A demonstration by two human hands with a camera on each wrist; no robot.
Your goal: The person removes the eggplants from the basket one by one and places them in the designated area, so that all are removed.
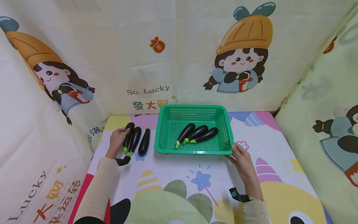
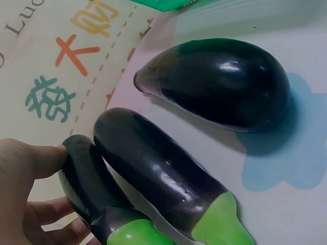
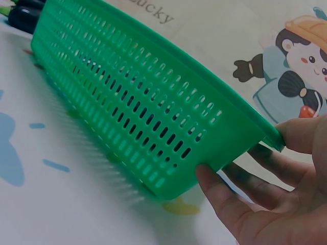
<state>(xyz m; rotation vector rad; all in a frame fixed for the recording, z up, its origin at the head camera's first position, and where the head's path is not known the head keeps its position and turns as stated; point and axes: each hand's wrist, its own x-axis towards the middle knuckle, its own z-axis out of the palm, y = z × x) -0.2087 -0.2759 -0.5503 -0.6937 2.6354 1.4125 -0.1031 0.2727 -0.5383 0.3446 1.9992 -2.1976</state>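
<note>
Pinches the leftmost eggplant (image 1: 130,132) by its dark end with the left grip (image 1: 115,141), and holds the near right corner of the green basket (image 1: 193,107) with the right grip (image 1: 242,160), in the head view. Shows the middle eggplant (image 1: 135,139) just beside the pinched one, the right-hand eggplant (image 1: 144,143) slightly apart, and three eggplants (image 1: 196,134) inside the basket, green ends nearest. Best to steady the basket and draw the pinched eggplant clear without rolling its neighbour. Note the pale surface (image 1: 174,166), printed with a star wand (image 1: 201,180), and cream wall fabric (image 1: 179,68) behind, bearing hatted cartoon figures (image 1: 243,62). In the left wrist view, see thumb and fingers on opposite sides of the dark end; cannot tell whether lifted. Probably safer to pinch farther along, given such glossy, rounded skin. In the right wrist view, see thumb on the rim and fingers below; likely wise to hold this corner level, avoiding any slide inside.
</note>
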